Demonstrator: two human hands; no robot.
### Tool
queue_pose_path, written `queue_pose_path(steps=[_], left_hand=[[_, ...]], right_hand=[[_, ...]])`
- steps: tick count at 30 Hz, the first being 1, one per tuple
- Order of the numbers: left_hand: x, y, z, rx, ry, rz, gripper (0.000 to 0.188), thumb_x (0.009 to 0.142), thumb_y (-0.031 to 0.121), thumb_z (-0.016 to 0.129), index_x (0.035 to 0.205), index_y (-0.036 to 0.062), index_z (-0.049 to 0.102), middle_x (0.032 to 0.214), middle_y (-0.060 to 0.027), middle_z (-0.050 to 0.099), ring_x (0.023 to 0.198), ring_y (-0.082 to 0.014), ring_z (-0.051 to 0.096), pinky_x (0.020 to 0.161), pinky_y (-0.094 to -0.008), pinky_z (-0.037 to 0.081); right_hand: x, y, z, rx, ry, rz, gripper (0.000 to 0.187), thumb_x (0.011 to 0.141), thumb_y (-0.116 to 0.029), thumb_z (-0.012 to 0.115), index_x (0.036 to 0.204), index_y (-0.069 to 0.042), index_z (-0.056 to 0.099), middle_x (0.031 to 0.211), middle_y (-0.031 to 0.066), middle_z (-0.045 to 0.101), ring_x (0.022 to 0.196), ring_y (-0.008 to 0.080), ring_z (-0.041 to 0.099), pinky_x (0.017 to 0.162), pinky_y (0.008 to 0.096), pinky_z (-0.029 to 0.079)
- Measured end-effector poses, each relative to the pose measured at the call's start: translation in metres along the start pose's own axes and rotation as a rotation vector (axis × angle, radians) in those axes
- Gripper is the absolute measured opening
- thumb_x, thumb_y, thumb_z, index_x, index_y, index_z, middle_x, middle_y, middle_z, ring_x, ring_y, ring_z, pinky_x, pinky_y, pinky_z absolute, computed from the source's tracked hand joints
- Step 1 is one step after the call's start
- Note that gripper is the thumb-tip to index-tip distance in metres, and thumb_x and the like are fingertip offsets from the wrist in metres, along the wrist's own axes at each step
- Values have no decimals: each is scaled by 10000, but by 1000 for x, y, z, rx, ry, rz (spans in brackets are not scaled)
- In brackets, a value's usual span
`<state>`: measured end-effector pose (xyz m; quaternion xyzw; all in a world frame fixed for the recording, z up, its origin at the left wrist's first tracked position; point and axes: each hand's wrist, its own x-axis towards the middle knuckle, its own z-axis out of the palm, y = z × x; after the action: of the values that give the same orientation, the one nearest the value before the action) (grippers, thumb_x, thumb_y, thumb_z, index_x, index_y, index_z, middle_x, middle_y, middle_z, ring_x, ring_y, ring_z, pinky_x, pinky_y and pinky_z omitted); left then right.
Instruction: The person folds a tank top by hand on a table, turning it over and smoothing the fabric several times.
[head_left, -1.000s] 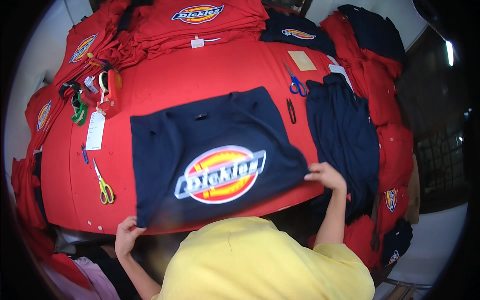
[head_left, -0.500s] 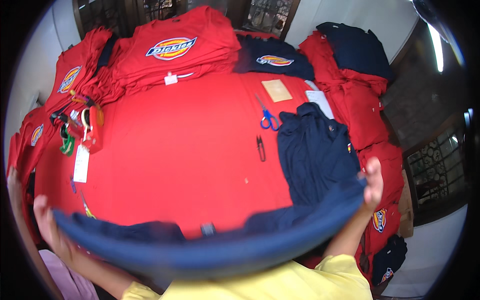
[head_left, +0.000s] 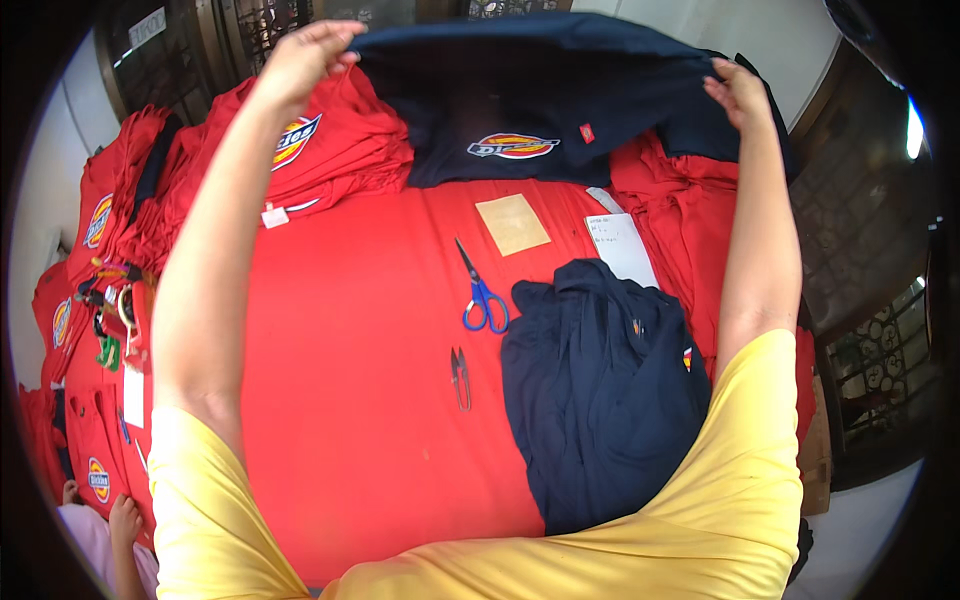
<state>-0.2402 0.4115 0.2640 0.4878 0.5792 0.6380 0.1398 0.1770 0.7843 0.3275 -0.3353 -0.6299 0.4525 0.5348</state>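
Note:
A dark navy shirt (head_left: 540, 60) is stretched wide between my two raised hands at the far side of the table. My left hand (head_left: 308, 62) pinches its left end, and my right hand (head_left: 740, 92) grips its right end. Below the stretched edge, dark navy cloth with an oval badge (head_left: 514, 147) and a small red tag (head_left: 587, 133) shows; I cannot tell where the held shirt stops and the navy pile begins. Another navy shirt (head_left: 600, 400) lies crumpled on the red-covered table (head_left: 370, 400), near me and to the right.
Blue-handled scissors (head_left: 482, 298), thread snips (head_left: 460, 380), a tan paper square (head_left: 513, 224) and a white written sheet (head_left: 620, 250) lie mid-table. Red shirt piles (head_left: 370, 130) line the back and sides. A tape dispenser (head_left: 130, 320) stands left. At lower left, another person's hand (head_left: 125, 518) touches a red shirt.
Both my arms have swung up and forward, carrying the stretched navy shirt from close to my body to the far piles. Another person's hands now show at the lower left.

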Motion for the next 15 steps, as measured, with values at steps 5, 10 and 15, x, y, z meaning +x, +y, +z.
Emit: queue_pose_path(steps=[5,10,15], left_hand=[[-4,-104,53,77,21,-270,546,935,250,599,1401,21,428,1292,-100,558,1159,-186,540,990,-304,417],[-116,-150,82,661,-530,-257,696,880,352,647,1430,22,376,1486,-234,329,1381,-339,330,1129,-401,278],[-283,-91,52,675,-490,-362,447,894,246,633,1291,58,554,1380,-197,471,1295,-336,446,1071,-420,373]], right_hand=[[-7,124,29,-336,-45,128,451,855,-97,645,1273,24,530,1226,145,587,1073,249,596,921,398,490],[-107,181,-7,-515,-452,152,501,868,-117,641,1310,70,498,1282,176,572,1172,242,546,1007,331,400],[-275,130,-60,-571,-448,216,321,885,-176,637,1097,64,622,1068,144,651,975,198,619,895,315,455]])
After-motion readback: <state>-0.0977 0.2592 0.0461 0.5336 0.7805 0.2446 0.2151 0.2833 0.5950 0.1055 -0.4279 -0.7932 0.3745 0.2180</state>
